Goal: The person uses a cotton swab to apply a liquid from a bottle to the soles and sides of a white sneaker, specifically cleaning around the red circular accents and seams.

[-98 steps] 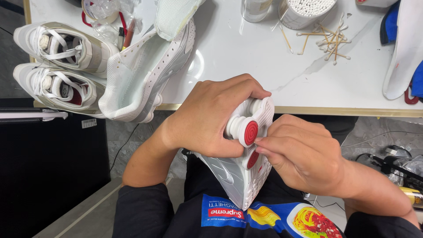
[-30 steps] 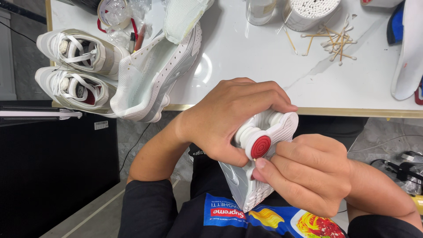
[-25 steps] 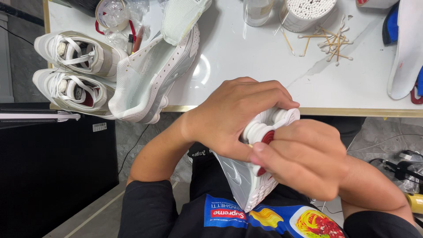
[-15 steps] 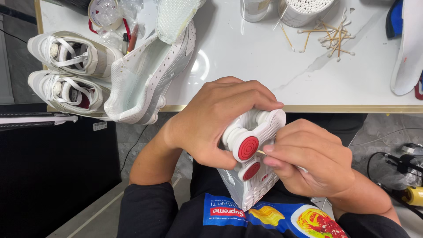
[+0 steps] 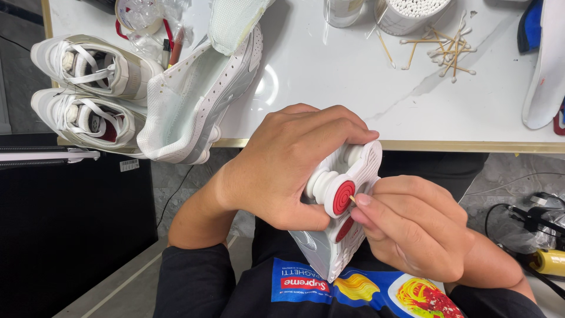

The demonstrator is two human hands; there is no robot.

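My left hand grips a white sneaker held sole-up over my lap, below the table edge. Its heel has white round pillars with red ridged discs. My right hand pinches a thin wooden stick, and the stick's tip touches the upper red disc. Most of the stick is hidden by my fingers. The shoe's toe points down toward my dark shirt.
On the white marble table lies a matching white sneaker on its side, with a pair of white-and-beige sneakers to its left. Scattered cotton swabs and a tub of swabs sit at the back. Cables lie on the floor, right.
My right hand has shifted around the heel, covering the red disc for a moment, then drew back so the stick tip rests on the upper disc. The shoe tilted slightly.
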